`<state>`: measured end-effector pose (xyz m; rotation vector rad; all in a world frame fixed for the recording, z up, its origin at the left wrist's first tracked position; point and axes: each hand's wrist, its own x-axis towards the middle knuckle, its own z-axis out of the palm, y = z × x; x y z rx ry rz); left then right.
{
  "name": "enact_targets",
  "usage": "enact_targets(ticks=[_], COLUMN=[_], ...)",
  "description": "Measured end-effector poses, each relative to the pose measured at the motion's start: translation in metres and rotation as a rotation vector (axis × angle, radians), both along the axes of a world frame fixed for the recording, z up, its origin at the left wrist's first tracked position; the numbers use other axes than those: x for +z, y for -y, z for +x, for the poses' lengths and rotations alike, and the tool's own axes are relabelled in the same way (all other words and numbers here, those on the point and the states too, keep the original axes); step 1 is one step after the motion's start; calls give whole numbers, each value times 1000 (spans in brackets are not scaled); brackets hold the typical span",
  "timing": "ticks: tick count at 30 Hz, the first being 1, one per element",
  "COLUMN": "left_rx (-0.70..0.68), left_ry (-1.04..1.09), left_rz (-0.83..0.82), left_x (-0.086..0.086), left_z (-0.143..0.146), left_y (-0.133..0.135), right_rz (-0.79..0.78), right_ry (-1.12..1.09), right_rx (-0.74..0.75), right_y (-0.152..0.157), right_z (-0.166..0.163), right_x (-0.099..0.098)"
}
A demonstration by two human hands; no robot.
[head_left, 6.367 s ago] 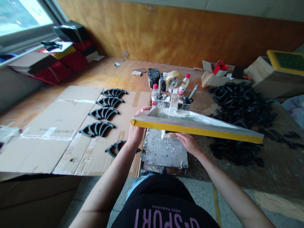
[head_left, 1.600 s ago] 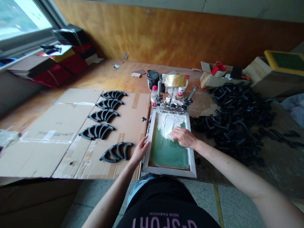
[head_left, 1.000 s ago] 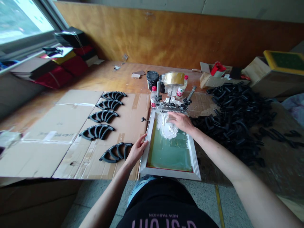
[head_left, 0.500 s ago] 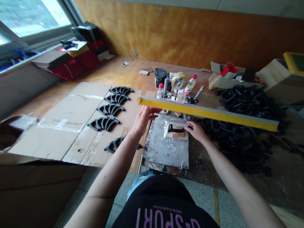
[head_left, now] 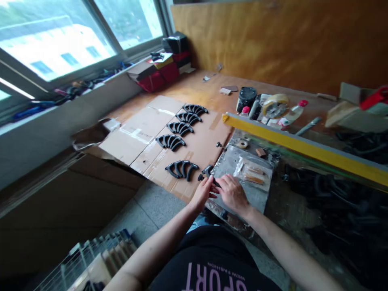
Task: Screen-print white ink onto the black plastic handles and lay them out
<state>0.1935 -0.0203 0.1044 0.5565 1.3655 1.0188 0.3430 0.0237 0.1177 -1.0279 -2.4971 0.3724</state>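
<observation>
My left hand (head_left: 203, 193) and my right hand (head_left: 234, 195) meet over the near left corner of a grey metal plate (head_left: 226, 163). Between their fingers is a black curved handle (head_left: 217, 183), mostly covered by them. Both hands are closed on it. To the right of them, a small holder with wooden strips (head_left: 254, 177) is fixed on the plate, with no handle in it. Just left of my hands, a fanned group of black handles (head_left: 182, 169) lies on the cardboard (head_left: 145, 139). Farther back are several similar groups (head_left: 170, 142).
A long yellow-and-grey bar (head_left: 291, 141) spans above the plate's far side. A tape roll (head_left: 275, 106), red-capped bottles (head_left: 295, 113) and a dark tub (head_left: 247, 98) stand behind it. A dark heap of handles (head_left: 342, 218) lies at right. A wire rack (head_left: 91, 258) stands below left.
The black handle has left the holder on the plate and is now in my hands. Both hands have come together toward the plate's near left corner. The view has turned left.
</observation>
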Motion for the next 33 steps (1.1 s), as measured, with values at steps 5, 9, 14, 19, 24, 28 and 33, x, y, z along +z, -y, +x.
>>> enact_targets(ticks=[5,9,14,19,24,28,33], left_rx=[238,294,213,34,-77,-78,-8], left_ry=[-310,-545,-627,-695,-755,-857,-1072], left_rz=[-69,-240,-338,-403,-407,-380,-277], left_x=[-29,-54,-80,-87,-88,-86,-74], left_z=[-88,-160,-208,-226,-235,-249,-250], left_y=[24,40,36,24,10,-11,-17], right_rz=[-77,-142,-217,-319,-360,-439,-498], right_ry=[-23,133,392,491,465,398,362], right_rx=[185,163,95,12,-42,-31,-6], right_y=[-1,-20,-39,-46,-47,-51,-44], right_z=[-69,-115,-163,-182,-191,-200,-199], right_x=[-26,-46,-67,-70,-68,-73,-72])
